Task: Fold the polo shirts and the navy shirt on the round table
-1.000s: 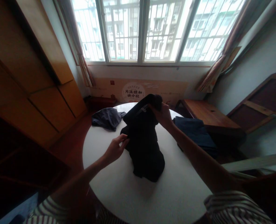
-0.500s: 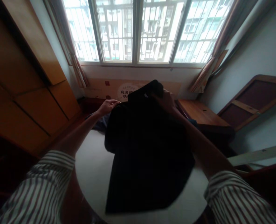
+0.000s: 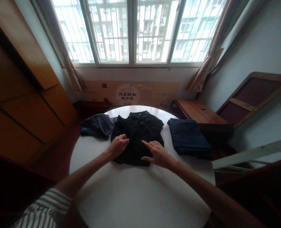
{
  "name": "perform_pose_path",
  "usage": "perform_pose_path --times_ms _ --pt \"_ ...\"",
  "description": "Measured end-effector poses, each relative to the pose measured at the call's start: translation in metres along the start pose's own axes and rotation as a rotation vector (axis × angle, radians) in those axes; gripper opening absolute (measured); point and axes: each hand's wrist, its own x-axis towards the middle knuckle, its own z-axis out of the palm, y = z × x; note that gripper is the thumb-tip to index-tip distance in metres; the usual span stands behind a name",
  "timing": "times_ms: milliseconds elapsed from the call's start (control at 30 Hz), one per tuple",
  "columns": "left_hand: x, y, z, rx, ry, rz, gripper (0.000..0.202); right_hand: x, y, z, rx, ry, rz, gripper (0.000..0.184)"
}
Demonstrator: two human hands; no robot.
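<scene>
As the left hand (image 3: 118, 146) pinches the black shirt (image 3: 139, 128) on the table (image 3: 140, 196), the right hand (image 3: 158, 154) is ungripped, fingers spread over it!

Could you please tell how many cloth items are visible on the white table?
3 can be told apart: the black shirt in the middle, a crumpled grey cloth at left, and a folded dark blue cloth at right. More may be hidden in the folds.

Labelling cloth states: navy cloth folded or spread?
Folded: the navy cloth forms a squared stack, layers showing along its near edge, right of the black shirt.
</scene>
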Motion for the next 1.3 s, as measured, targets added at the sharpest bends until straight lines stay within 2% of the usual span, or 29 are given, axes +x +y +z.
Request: perform_pose_path --times_ms 100,233,300,367,400,433,533,567,600,633,733,767,800,833,900,967,1000,1033,1067,1133,1167,1200,1233,1300 --pt "-0.014 0.034 -0.024 -0.177 -0.027 0.124 0.033 -0.018 -0.004 -0.008 0.166 0.001 0.011 0.067" --pt "-0.041 0.075 -0.063 -0.563 -0.206 0.185 0.033 -0.044 -0.001 -0.044 0.277 -0.076 -0.083 0.047" --pt "-0.047 0.079 -0.075 -0.666 -0.350 0.191 0.035 -0.058 0.000 -0.060 0.274 -0.123 -0.123 0.035" --pt "-0.044 0.069 -0.076 -0.668 -0.436 0.180 0.040 -0.069 0.001 -0.067 0.209 -0.161 -0.122 0.030" --pt "-0.039 0.059 -0.073 -0.633 -0.409 0.149 0.042 -0.074 0.002 -0.068 0.161 -0.185 -0.110 0.029" --pt "-0.033 0.046 -0.069 -0.580 -0.316 0.092 0.045 -0.077 0.002 -0.067 0.113 -0.208 -0.092 0.030" --pt "-0.009 -0.001 -0.053 -0.343 0.116 -0.178 0.039 -0.085 -0.001 -0.062 0.042 -0.212 -0.026 0.032" --pt "-0.001 -0.016 -0.048 -0.263 0.205 -0.265 0.036 -0.086 -0.005 -0.061 0.056 -0.194 -0.014 0.032" --pt "0.006 -0.030 -0.043 -0.202 0.234 -0.344 0.037 -0.087 -0.011 -0.060 0.078 -0.177 -0.015 0.030" --pt "0.011 -0.042 -0.039 -0.172 0.192 -0.406 0.041 -0.088 -0.018 -0.059 0.101 -0.172 -0.028 0.034" --pt "0.016 -0.058 -0.032 -0.227 -0.117 -0.472 0.040 -0.092 -0.042 -0.046 0.116 -0.211 -0.104 0.086" --pt "0.014 -0.058 -0.031 -0.254 -0.194 -0.464 0.037 -0.093 -0.050 -0.039 0.106 -0.223 -0.126 0.092" --pt "0.011 -0.055 -0.032 -0.267 -0.230 -0.443 0.034 -0.095 -0.057 -0.029 0.097 -0.221 -0.145 0.088" --pt "0.006 -0.049 -0.035 -0.262 -0.222 -0.419 0.031 -0.097 -0.062 -0.020 0.089 -0.208 -0.166 0.075" --pt "-0.006 -0.036 -0.046 -0.229 -0.132 -0.381 0.026 -0.102 -0.069 -0.002 0.080 -0.144 -0.221 0.044" --pt "-0.022 -0.023 -0.065 -0.225 -0.069 -0.360 0.026 -0.109 -0.072 0.006 0.099 -0.080 -0.261 0.032" --pt "-0.031 -0.019 -0.077 -0.261 -0.094 -0.355 0.028 -0.113 -0.072 0.005 0.134 -0.055 -0.264 0.029" --pt "-0.040 -0.017 -0.088 -0.332 -0.184 -0.342 0.030 -0.118 -0.071 0.000 0.191 -0.039 -0.256 0.025" --pt "-0.047 -0.016 -0.099 -0.427 -0.338 -0.318 0.033 -0.123 -0.069 -0.008 0.266 -0.040 -0.250 0.020" --pt "-0.058 -0.020 -0.113 -0.617 -0.725 -0.271 0.040 -0.132 -0.062 -0.030 0.425 -0.093 -0.237 0.013" --pt "-0.060 -0.023 -0.115 -0.671 -0.853 -0.273 0.043 -0.136 -0.058 -0.041 0.490 -0.125 -0.231 0.012" --pt "-0.058 -0.025 -0.114 -0.684 -0.883 -0.296 0.044 -0.137 -0.053 -0.051 0.538 -0.146 -0.221 0.013" --pt "-0.055 -0.027 -0.110 -0.665 -0.789 -0.337 0.043 -0.136 -0.048 -0.059 0.566 -0.141 -0.201 0.015" --pt "-0.040 -0.028 -0.094 -0.590 -0.380 -0.406 0.040 -0.124 -0.041 -0.067 0.570 -0.069 -0.130 0.022"
